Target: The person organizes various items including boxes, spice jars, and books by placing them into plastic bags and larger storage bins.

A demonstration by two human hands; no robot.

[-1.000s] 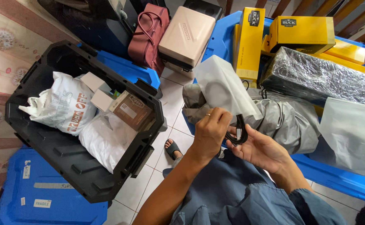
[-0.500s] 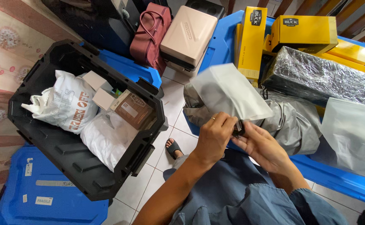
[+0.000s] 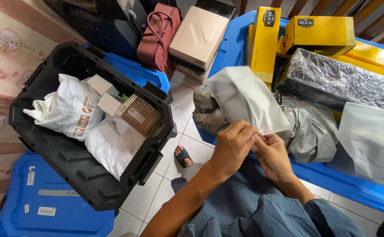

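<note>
Grey plastic mailer bag (image 3: 244,103) — both the left hand (image 3: 233,147) and right hand (image 3: 271,153) pinch its lower edge, holding it upright above the blue bin (image 3: 354,188).

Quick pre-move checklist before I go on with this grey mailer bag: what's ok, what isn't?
1. Both hands on the grey mailer bag: ok; left hand and right hand pinch its lower edge.
2. Small dark item fully inside: cannot tell, none visible.
3. Bag mouth sealed: cannot tell, the fingers hide it.
4. Room in the black crate: ok, bare floor near its front.
5. Foot free of crate: ok, apart.
</note>
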